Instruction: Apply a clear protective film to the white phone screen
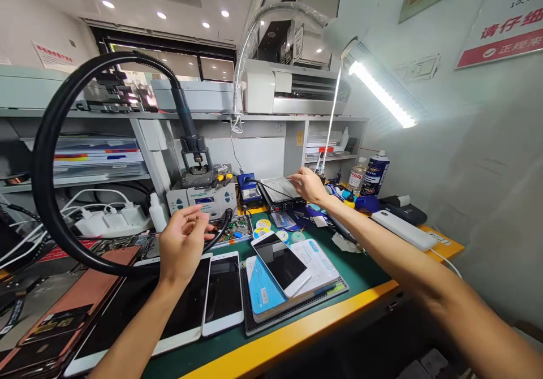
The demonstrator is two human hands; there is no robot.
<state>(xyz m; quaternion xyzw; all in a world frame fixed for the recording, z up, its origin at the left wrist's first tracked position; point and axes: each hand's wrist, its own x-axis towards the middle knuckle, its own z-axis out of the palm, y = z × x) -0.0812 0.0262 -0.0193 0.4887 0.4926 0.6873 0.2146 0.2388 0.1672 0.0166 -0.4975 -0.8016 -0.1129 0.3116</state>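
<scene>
My left hand (183, 246) is raised above the tablets, in front of a grey soldering station (202, 199). Its fingers are loosely bent and somewhat apart, with nothing visible in them. Further back, my right hand (309, 185) reaches over a flat silver metal plate device (275, 189). Its fingers are drawn together at the plate's far right edge; whatever they may hold is too small to make out. A white phone (280, 263) with a dark screen lies tilted on a white and blue box (316, 260). White-framed tablets (224, 288) lie left of it.
A thick black hose (42, 158) loops at the left. A lit lamp (382, 93) hangs at the right. Spray can (375, 172), bottle (356, 175) and white power bank-like bar (403, 229) stand or lie at the right. Circuit boards (235, 229) and solder reels (263, 224) lie mid-bench.
</scene>
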